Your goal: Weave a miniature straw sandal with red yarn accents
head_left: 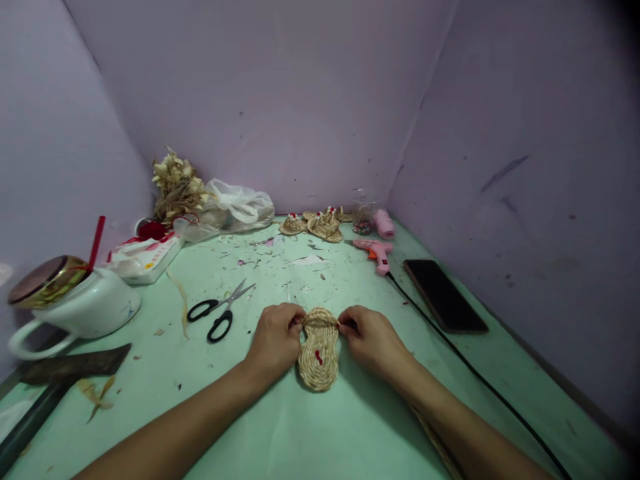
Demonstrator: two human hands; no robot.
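A small woven straw sandal (pixel 319 353) lies flat on the pale green table (pixel 320 427), with a red mark on its sole. My left hand (pixel 275 340) pinches the left end of its strap, fingers curled. On the other side, my right hand (pixel 370 339) pinches the right end of the strap in the same way. Both hands rest on the tabletop on either side of the sandal's front.
Black-handled scissors (pixel 220 310) lie left of the hands. A pink glue gun (pixel 376 253) with a black cord, a dark phone (pixel 444 295), finished straw sandals (pixel 320 225), a pink spool (pixel 384 223), a white mug (pixel 75 303), a plastic bag (pixel 235 207), dried husks (pixel 176 183).
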